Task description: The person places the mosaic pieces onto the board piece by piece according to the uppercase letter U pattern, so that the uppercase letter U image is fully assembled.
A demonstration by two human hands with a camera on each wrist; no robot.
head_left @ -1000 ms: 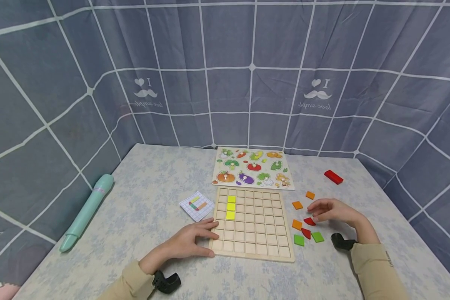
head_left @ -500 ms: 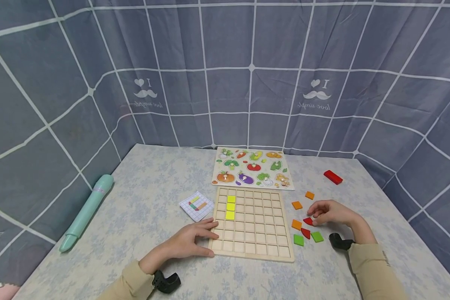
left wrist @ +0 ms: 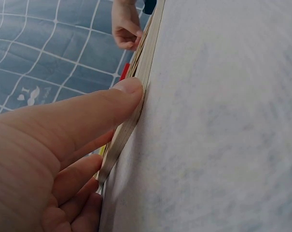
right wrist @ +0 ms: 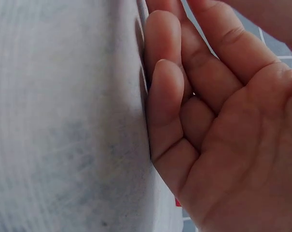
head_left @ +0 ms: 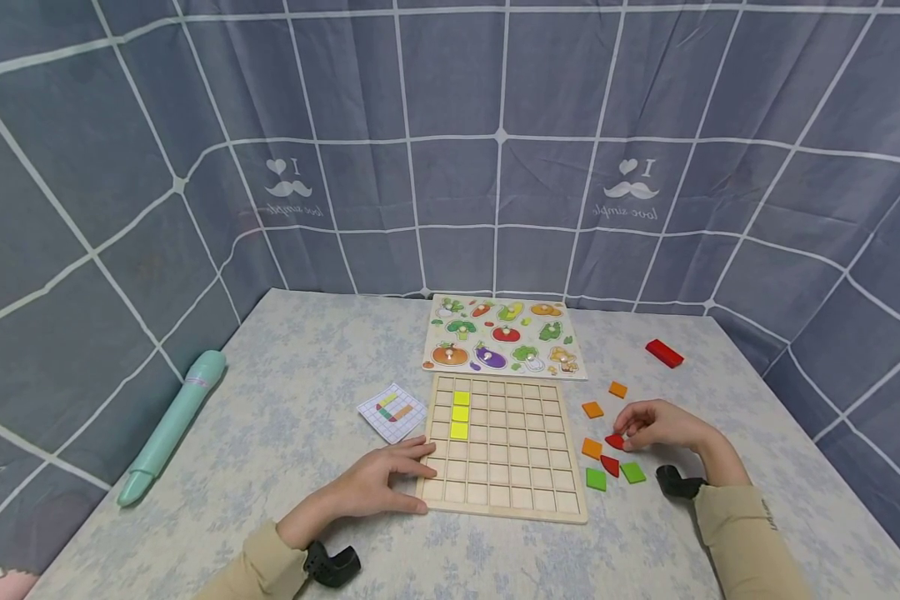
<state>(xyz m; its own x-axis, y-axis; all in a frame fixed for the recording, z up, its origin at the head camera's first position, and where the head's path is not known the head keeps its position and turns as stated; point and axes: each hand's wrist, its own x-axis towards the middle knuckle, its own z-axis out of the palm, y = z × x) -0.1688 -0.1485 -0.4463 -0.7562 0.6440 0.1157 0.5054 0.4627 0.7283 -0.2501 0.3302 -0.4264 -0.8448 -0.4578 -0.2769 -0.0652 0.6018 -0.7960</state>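
In the head view my left hand (head_left: 385, 481) rests at the near left corner of a wooden grid board (head_left: 521, 508). In the left wrist view its thumb (left wrist: 100, 108) touches the board's edge. My right hand (head_left: 666, 427) is right of the board, with thumb and index finger at a red fan-shaped piece (head_left: 613, 441), pinching it by the tips. A second red piece (head_left: 610, 466) lies just nearer. Around them are orange squares (head_left: 592, 448) and green squares (head_left: 633, 472). Several yellow squares (head_left: 461, 414) sit in a column on the board. The right wrist view shows curled fingers, but no piece between them.
Behind the board lies a vegetable knob puzzle (head_left: 506, 334). A pattern card (head_left: 392, 413) is at its left. A red block (head_left: 664, 353) lies far right, and a mint-green tube-like object (head_left: 174, 427) along the left edge. A grid-patterned curtain (head_left: 450, 183) encloses the table.
My right thumb and index finger have closed in on the farther red piece. The left hand stays at the board's corner, and the head view has shifted slightly.
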